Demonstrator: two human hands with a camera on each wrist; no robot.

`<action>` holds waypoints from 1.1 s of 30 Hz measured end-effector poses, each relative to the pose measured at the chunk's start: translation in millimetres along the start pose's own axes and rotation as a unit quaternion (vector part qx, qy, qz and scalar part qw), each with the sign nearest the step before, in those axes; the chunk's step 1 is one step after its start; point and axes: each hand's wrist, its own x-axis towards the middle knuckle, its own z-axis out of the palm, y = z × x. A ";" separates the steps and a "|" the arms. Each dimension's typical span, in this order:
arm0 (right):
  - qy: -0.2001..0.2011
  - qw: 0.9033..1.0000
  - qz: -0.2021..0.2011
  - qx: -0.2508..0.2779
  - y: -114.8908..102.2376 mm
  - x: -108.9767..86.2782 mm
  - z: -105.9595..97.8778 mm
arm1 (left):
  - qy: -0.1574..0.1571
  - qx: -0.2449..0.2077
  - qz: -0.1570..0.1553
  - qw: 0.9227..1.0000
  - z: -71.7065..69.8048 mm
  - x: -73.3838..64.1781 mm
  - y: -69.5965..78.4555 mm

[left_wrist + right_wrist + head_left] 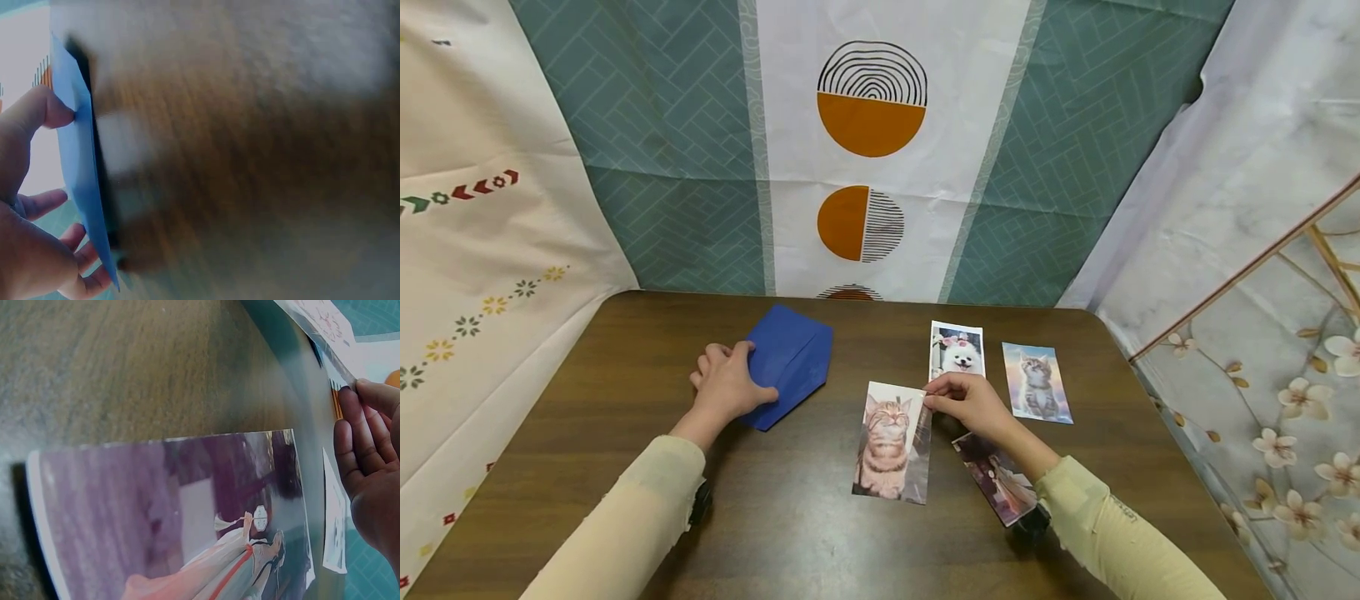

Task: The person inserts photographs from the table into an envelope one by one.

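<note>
From my remote station, I see the left hand (726,387) grasping a blue envelope (796,354) over the tabletop (775,525), left of centre. The right hand (973,404) pinches a striped-cat photograph (883,454) by its upper right corner, near dog (955,352) and kitten pictures (1037,385).

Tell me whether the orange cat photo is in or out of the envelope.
Out: the orange cat photo shows whole, its upper corner pinched by the right hand, well apart from the envelope.
</note>
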 end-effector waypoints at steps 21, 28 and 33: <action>-0.004 1.000 -0.010 -0.005 2.6 4.8 0.7 | 0.039 0.066 0.061 0.995 5.1 -4.6 -0.5; -0.006 1.000 -0.015 -0.001 1.4 6.0 2.5 | 0.037 0.077 0.060 0.995 3.6 -8.1 6.5; -0.007 1.000 -0.017 -0.006 0.5 7.4 3.7 | 0.037 0.085 0.061 0.994 2.4 -10.7 11.4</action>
